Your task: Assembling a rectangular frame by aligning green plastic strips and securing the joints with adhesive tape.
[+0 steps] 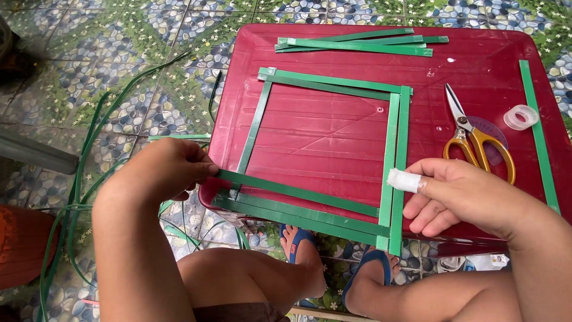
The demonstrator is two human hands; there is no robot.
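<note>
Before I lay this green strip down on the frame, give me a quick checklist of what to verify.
1. Left hand pinches the loose strip at its left end: ok.
2. Strip's far end reaches the frame's right side: ok.
3. Strip parallel to the bottom strips: not ok, it slants.
4. Right hand free, bandaged fingertip by the right side: ok.
5. Tape roll and scissors on the table: ok.
6. Corners fastened: cannot tell.

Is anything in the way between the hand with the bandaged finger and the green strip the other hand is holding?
Nothing visible blocks it. The right hand rests beside the frame's right side, and the green strip, pinched by the left hand, ends just left of the bandaged finger. The scissors lie farther back.
</note>
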